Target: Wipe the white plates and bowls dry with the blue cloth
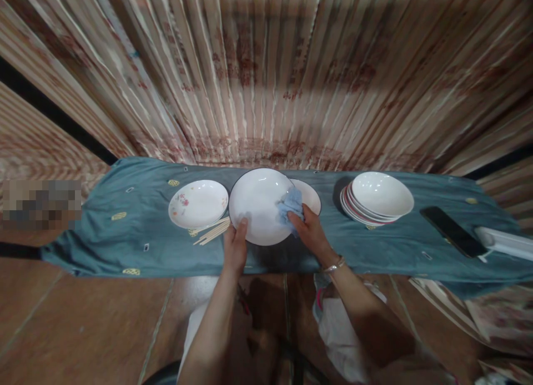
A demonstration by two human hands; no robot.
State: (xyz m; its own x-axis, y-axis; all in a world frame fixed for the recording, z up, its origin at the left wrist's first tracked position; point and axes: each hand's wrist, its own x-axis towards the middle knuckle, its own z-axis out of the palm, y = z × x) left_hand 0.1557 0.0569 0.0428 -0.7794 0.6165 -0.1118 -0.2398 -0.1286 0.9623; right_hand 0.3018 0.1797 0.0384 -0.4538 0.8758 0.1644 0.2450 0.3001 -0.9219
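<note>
A large white plate with a dark rim is held up over the table, tilted towards me. My left hand grips its lower left edge, thumb on the face. In my right hand a crumpled light blue cloth is pressed against the plate's right side. Behind it, another white plate with a dark rim is partly hidden. To the left lies an oval white plate with a flower pattern. Several pale chopsticks rest on the cloth between that plate and my left hand.
A stack of white bowls, some with red edges, stands on the right. Beyond it lie a black phone and a white long object. A green tablecloth covers the narrow table; a pleated curtain hangs behind.
</note>
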